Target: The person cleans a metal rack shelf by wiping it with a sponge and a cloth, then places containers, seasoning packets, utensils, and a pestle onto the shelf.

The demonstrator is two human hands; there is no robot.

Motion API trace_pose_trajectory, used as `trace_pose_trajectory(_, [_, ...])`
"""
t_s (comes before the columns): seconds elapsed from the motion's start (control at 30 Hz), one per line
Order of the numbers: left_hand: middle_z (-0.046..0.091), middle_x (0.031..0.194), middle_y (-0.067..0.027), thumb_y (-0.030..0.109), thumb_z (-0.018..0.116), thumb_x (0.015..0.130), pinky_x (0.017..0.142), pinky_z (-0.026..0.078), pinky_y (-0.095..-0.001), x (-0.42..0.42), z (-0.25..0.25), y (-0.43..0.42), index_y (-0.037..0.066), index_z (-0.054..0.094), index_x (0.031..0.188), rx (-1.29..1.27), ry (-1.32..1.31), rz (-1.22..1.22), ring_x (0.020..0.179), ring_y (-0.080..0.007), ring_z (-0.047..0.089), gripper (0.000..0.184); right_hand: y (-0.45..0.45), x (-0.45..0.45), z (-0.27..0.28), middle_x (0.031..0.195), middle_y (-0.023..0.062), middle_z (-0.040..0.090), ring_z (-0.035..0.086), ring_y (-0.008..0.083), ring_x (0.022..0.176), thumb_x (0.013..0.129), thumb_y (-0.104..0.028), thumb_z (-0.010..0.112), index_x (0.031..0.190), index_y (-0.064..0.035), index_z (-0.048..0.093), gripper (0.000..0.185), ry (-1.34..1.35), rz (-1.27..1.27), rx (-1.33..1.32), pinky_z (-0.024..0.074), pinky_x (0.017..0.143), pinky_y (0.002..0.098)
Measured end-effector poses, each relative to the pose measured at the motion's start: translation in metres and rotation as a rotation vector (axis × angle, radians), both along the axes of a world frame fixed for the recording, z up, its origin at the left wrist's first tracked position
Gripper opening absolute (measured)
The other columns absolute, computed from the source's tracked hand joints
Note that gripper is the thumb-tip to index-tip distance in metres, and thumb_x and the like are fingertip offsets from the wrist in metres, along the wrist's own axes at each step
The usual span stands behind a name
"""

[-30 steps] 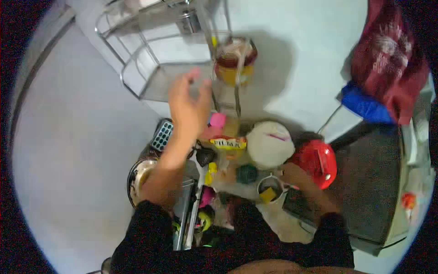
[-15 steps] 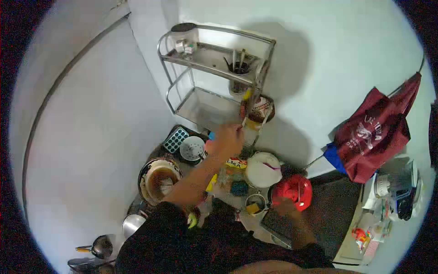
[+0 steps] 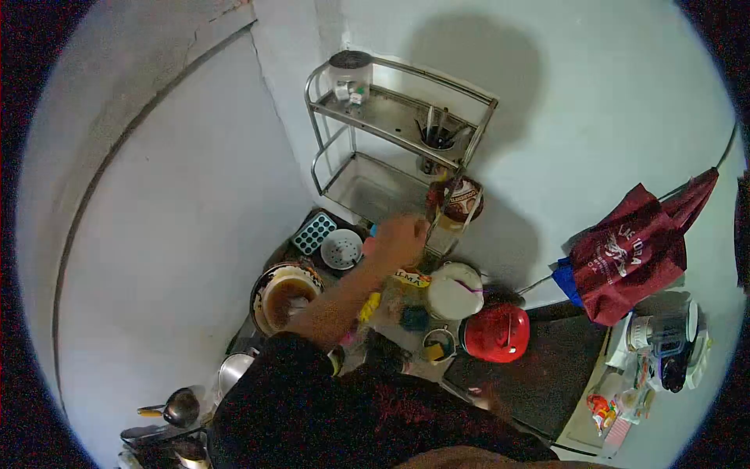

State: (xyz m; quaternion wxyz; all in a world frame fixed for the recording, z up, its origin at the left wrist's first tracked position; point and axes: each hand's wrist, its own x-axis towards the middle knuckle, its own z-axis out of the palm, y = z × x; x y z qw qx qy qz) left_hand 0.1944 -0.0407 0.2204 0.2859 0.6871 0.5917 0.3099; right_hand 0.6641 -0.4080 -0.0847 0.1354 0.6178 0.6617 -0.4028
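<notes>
My left hand point(image 3: 400, 241) reaches up to the front of the lower shelf of a metal rack point(image 3: 383, 117). Its fingers look curled; what they hold, if anything, is hidden. Beside it on that shelf sits a jar with a brown-and-white label point(image 3: 462, 199). Below the hand are a yellow-labelled container point(image 3: 412, 278) and a white lidded pot point(image 3: 455, 291). My right hand point(image 3: 488, 397) is low, dark and smeared over the black surface, below a red kettle-like pot point(image 3: 497, 334). Its fingers cannot be made out.
A pot of brown liquid point(image 3: 283, 301), a white strainer point(image 3: 341, 248) and an egg-tray-like mould point(image 3: 315, 233) stand left. A mug holding a yellow sponge point(image 3: 439, 345) is near the red pot. A maroon bag point(image 3: 625, 250) hangs right, above a blender point(image 3: 673, 340).
My right hand has drawn back from the red pot toward my body. My left hand stays by the rack. The view has shifted, so the rack appears further right and lower.
</notes>
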Motion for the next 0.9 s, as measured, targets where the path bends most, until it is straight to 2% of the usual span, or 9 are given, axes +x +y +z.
trace_pose_trajectory(0.07, [0.073,0.087,-0.0150,0.021,0.069,0.091,0.067,0.055,-0.0470,-0.028,0.024,0.017,0.007,0.071,0.097,0.555,0.161,0.156,0.072,-0.0368,0.069,0.015,-0.014,0.003,0.004,0.101,0.0102,0.073,0.069,0.0236,0.082,0.102,-0.027,0.059,0.125,-0.0072,0.068,0.031,0.006,-0.143,-0.060,0.0569,0.075,0.0391])
trace_pose_trajectory(0.13, [0.072,0.095,-0.0153,0.022,0.072,0.090,0.073,0.056,-0.0461,-0.056,0.099,0.034,0.006,0.069,0.108,0.443,0.011,0.238,0.079,-0.0357,0.070,0.024,-0.025,0.001,0.011,0.101,0.0097,0.072,0.068,0.0231,0.082,0.102,-0.027,0.059,0.124,-0.0072,0.068,0.031,0.015,-0.283,-0.111,0.0565,0.074,0.0386])
trace_pose_trajectory(0.2, [0.068,0.105,-0.0209,0.024,0.074,0.087,0.082,0.053,-0.0525,-0.078,0.144,0.067,0.007,0.061,0.122,0.747,0.001,0.385,0.100,-0.0439,0.065,0.041,-0.034,-0.001,0.012,0.100,0.0093,0.072,0.068,0.0226,0.082,0.102,-0.027,0.060,0.124,-0.0072,0.068,0.031,0.025,-0.389,-0.146,0.0560,0.074,0.0381])
trace_pose_trajectory(0.27, [0.066,0.111,-0.0225,0.025,0.079,0.083,0.087,0.052,-0.0521,-0.105,0.179,0.102,0.007,0.051,0.133,0.975,0.253,0.379,0.102,-0.0437,0.065,0.061,-0.042,-0.005,0.013,0.100,0.0089,0.071,0.067,0.0221,0.081,0.102,-0.027,0.060,0.124,-0.0072,0.068,0.030,0.036,-0.485,-0.172,0.0555,0.074,0.0376])
trace_pose_trajectory(0.37, [0.067,0.111,-0.0234,0.029,0.085,0.078,0.091,0.052,-0.0521,-0.113,0.216,0.129,0.005,0.047,0.138,0.701,0.333,0.589,0.107,-0.0427,0.065,0.075,-0.053,-0.010,0.012,0.099,0.0083,0.071,0.066,0.0214,0.081,0.101,-0.026,0.061,0.123,-0.0071,0.067,0.030,0.048,-0.581,-0.198,0.0548,0.073,0.0369])
trace_pose_trajectory(0.5, [0.066,0.114,-0.0268,0.034,0.091,0.071,0.095,0.052,-0.0509,-0.123,0.215,0.172,0.005,0.042,0.142,0.451,0.360,0.676,0.110,-0.0438,0.065,0.092,-0.068,-0.020,0.012,0.099,0.0074,0.070,0.065,0.0204,0.081,0.101,-0.026,0.062,0.123,-0.0071,0.067,0.029,0.068,-0.691,-0.232,0.0538,0.072,0.0359])
trace_pose_trajectory(0.63, [0.069,0.117,-0.0244,0.047,0.094,0.068,0.095,0.055,-0.0472,-0.141,0.193,0.200,0.003,0.044,0.139,0.561,0.226,0.473,0.110,-0.0396,0.069,0.098,-0.075,-0.029,0.013,0.098,0.0066,0.069,0.064,0.0194,0.080,0.101,-0.026,0.063,0.122,-0.0071,0.067,0.028,0.081,-0.775,-0.252,0.0529,0.071,0.0349])
trace_pose_trajectory(0.77, [0.072,0.112,-0.0234,0.046,0.095,0.067,0.093,0.056,-0.0450,-0.149,0.177,0.216,0.001,0.049,0.133,0.708,0.186,0.488,0.105,-0.0393,0.071,0.092,-0.081,-0.034,0.013,0.097,0.0057,0.069,0.064,0.0185,0.080,0.100,-0.025,0.064,0.121,-0.0070,0.067,0.028,0.090,-0.830,-0.258,0.0519,0.071,0.0339])
trace_pose_trajectory(0.9, [0.071,0.116,-0.0235,0.045,0.095,0.066,0.094,0.056,-0.0440,-0.158,0.173,0.223,0.000,0.052,0.127,0.619,0.158,0.475,0.107,-0.0378,0.071,0.088,-0.090,-0.035,0.015,0.096,0.0049,0.068,0.063,0.0175,0.080,0.100,-0.025,0.065,0.121,-0.0070,0.067,0.027,0.098,-0.882,-0.259,0.0510,0.070,0.0329])
